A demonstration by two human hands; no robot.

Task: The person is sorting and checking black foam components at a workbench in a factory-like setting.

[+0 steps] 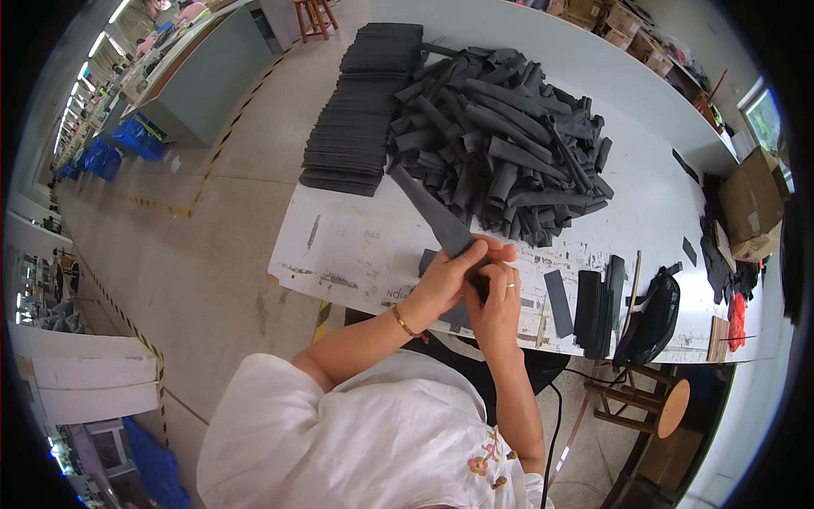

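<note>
A long dark grey fabric tube [431, 209] slants up and away from my hands over the white table. My left hand [451, 273] is wrapped round its near end, thumb on top. Close against it, my right hand [498, 307] has its fingers curled on the same end, which they partly hide. Beyond lies a big loose heap of similar dark grey fabric tubes [509, 144]. Left of the heap, flat dark pieces form a neat overlapping stack [352, 119]. Under my hands, a flat grey piece [456, 316] shows in part on the table.
On the right of the white table [644, 212] are a grey strip [558, 304], dark folded strips [596, 307] and a black bag [651, 318]. A wooden stool [670, 407] stands below that edge. A cardboard box [752, 204] sits at the far right.
</note>
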